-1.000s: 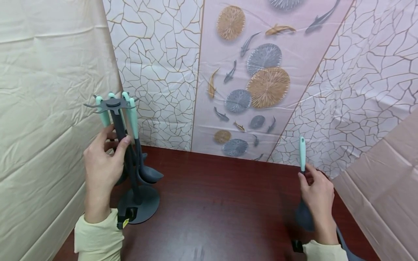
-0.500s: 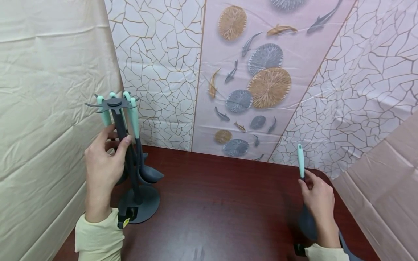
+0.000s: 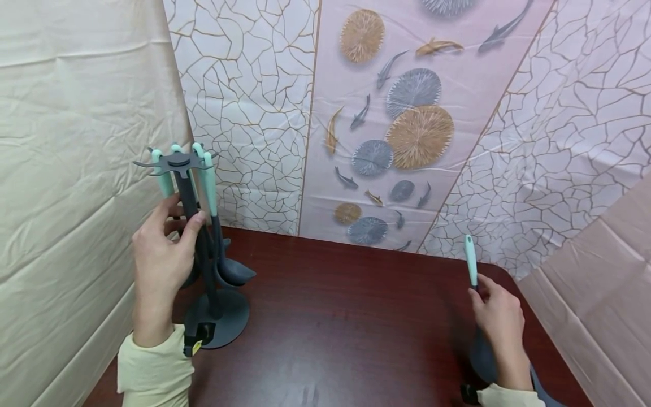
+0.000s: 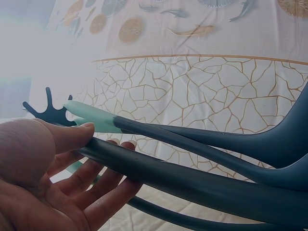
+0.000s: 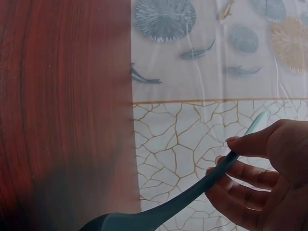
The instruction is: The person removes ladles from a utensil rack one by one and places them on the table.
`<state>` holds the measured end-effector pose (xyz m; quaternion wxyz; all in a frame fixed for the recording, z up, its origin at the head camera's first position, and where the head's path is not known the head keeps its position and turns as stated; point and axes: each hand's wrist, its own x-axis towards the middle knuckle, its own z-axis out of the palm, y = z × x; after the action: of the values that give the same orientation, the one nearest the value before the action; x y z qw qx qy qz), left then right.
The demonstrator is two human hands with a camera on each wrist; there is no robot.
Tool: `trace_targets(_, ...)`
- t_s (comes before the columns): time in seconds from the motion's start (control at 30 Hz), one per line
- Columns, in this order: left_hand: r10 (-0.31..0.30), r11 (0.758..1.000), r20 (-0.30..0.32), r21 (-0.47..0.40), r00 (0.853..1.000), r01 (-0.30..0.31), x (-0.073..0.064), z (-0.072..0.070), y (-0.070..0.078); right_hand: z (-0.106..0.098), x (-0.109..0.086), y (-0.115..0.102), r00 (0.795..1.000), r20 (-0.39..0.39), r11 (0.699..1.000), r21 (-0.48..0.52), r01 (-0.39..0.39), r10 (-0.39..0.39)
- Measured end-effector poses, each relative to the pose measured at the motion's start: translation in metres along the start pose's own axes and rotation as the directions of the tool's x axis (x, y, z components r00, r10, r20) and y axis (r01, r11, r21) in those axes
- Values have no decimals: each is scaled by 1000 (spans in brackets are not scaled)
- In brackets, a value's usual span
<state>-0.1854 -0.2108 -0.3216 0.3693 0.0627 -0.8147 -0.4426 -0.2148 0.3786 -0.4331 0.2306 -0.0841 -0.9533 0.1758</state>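
Note:
On the left of the head view, my left hand [image 3: 161, 263] grips the dark post of a utensil stand [image 3: 231, 322], thumb on one side and fingers on the other. Several mint-handled utensils [image 3: 208, 181] hang from its hooked top, among them a ladle [image 3: 236, 272]. In the left wrist view, my thumb and fingers [image 4: 72, 137] lie around the post. At the right, my right hand [image 3: 500, 314] pinches a cooking utensil [image 3: 470, 263] with a mint handle and dark lower part. The right wrist view shows its dark neck [image 5: 180, 202] widening; its head is partly hidden.
Both hands are over a dark red wooden table [image 3: 335, 322]. Part of another dark utensil [image 3: 544, 390] lies at the lower right, behind my right wrist. Patterned cloth [image 3: 244, 113] hangs at the back, and beige cloth [image 3: 76, 169] hangs on the left.
My right hand has lowered a little toward the table with the utensil, moving slightly nearer me. My left hand and the stand stay in place.

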Motion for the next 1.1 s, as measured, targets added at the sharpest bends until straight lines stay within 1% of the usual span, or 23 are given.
trace_targets(0.3,-3,1000,5,-2,1000,3,1,0,-1,2,-3,9,998,47,999,-28,-31,33)
trace_targets(0.47,8,1000,2,-8,1000,-8,1,0,-2,4,-4,11,994,86,997,-39,-69,72)
trace_targets(0.53,12,1000,0,-7,1000,-12,0,0,-1,5,-3,12,990,107,995,-49,-86,91)
trace_targets(0.87,8,1000,-6,-3,1000,-8,1,-1,-1,11,-3,18,971,198,988,-107,-113,133)
trace_targets(1.1,10,1000,-5,-18,1000,-10,1,-1,-2,10,-5,17,949,251,977,-143,-159,192)
